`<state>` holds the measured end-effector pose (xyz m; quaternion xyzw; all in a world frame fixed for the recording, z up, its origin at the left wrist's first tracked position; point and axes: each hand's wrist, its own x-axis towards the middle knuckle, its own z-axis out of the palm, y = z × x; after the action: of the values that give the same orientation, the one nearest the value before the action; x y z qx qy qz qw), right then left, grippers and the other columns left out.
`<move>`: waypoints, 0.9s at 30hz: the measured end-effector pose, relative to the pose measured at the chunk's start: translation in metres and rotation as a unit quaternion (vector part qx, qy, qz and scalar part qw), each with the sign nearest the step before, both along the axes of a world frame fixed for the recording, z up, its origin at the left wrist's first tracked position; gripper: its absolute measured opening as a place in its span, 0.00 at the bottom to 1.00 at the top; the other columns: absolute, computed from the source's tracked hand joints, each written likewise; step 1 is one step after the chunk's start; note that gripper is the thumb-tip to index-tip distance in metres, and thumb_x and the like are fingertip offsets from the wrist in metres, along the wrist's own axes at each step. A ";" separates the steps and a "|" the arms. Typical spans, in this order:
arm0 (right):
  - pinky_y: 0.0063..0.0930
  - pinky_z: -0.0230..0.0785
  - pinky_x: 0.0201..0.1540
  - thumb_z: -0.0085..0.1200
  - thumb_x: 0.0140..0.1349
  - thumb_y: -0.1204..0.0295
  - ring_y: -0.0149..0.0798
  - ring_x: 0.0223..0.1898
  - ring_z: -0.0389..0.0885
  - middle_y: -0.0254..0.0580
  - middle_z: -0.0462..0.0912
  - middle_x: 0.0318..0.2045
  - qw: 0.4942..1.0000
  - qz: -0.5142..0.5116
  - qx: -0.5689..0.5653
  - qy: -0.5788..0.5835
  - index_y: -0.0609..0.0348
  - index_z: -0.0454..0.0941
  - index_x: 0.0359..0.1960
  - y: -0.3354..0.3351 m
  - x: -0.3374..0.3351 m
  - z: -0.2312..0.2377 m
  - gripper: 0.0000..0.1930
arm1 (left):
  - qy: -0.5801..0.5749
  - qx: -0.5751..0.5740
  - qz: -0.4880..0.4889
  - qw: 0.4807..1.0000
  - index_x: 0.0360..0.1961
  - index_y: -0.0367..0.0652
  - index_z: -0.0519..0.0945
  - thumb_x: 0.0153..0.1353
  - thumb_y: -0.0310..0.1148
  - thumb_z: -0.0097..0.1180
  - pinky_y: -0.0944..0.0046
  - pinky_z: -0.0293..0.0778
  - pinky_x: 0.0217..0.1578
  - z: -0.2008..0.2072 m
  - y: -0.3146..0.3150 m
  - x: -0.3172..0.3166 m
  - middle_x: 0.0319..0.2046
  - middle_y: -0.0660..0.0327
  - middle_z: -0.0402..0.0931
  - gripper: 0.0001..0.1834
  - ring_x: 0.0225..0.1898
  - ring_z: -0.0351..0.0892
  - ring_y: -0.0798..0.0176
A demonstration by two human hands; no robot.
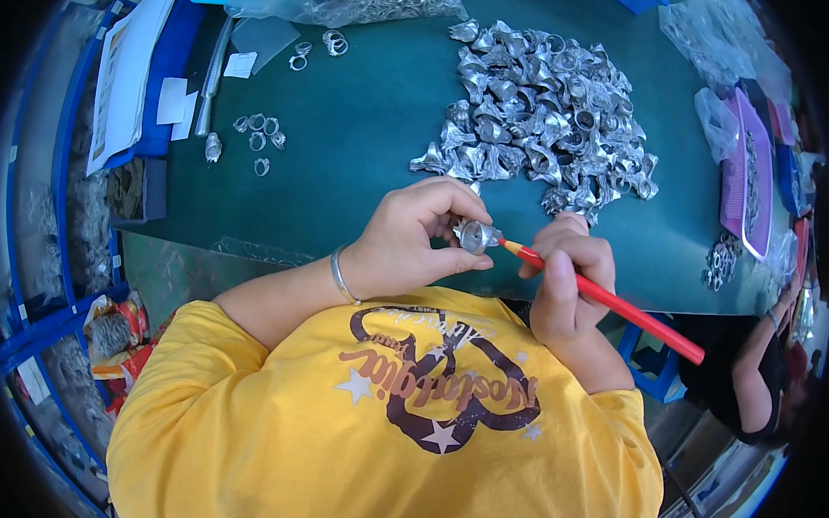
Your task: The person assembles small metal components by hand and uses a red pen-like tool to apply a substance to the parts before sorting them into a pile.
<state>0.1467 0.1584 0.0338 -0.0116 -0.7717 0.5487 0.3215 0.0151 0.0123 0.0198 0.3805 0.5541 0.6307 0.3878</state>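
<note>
Between the thumb and fingers of my left hand [420, 231] is a silver-coloured metal ring [474, 238], its round opening showing. My right hand [572, 272] grips a long red pencil [631, 311] that slants down to the right. The pencil's pointed end meets the edge of the ring or sits very close to it. Just beyond both hands spreads a large pile of similar metal rings [546, 99]. The fingertips of my right hand reach the near edge of that pile; whether they touch a ring there is hard to see.
A green table [355, 124] carries several loose rings [258, 127] at left and a tapered metal rod [213, 79]. A plastic bag of rings [369, 3] lies at the far edge. On the right are a purple basket [747, 170] and a person's arm [757, 384].
</note>
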 end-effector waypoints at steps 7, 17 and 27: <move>0.31 0.62 0.37 0.45 0.59 0.76 0.33 0.22 0.73 0.37 0.75 0.21 0.999 0.002 0.027 0.028 0.59 0.66 0.32 0.000 0.000 0.002 0.02 | -0.087 -0.070 -0.008 0.994 0.38 0.34 0.74 0.45 0.18 0.66 0.72 0.75 0.38 0.004 -0.004 0.001 0.36 0.58 0.75 0.18 0.38 0.77 0.69; 0.31 0.62 0.34 0.42 0.61 0.74 0.34 0.21 0.70 0.38 0.73 0.19 0.996 -0.045 -0.027 0.071 0.59 0.65 0.31 0.001 -0.003 -0.004 0.03 | -0.426 -0.092 -0.014 0.900 0.45 0.35 0.70 0.67 0.37 0.42 0.67 0.78 0.34 0.005 -0.001 -0.006 0.37 0.48 0.77 0.15 0.35 0.81 0.60; 0.27 0.61 0.32 0.41 0.62 0.73 0.32 0.22 0.68 0.41 0.72 0.17 0.990 -0.089 -0.090 0.064 0.62 0.65 0.31 0.002 0.002 -0.006 0.05 | -0.628 -0.065 -0.026 0.775 0.42 0.38 0.70 0.70 0.49 0.27 0.66 0.78 0.30 -0.004 0.000 -0.014 0.34 0.45 0.78 0.25 0.30 0.82 0.57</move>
<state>0.1484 0.1607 0.0278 -0.0742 -0.6931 0.5846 0.4151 0.0008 0.0126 0.0160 -0.1115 0.2175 0.6815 0.6898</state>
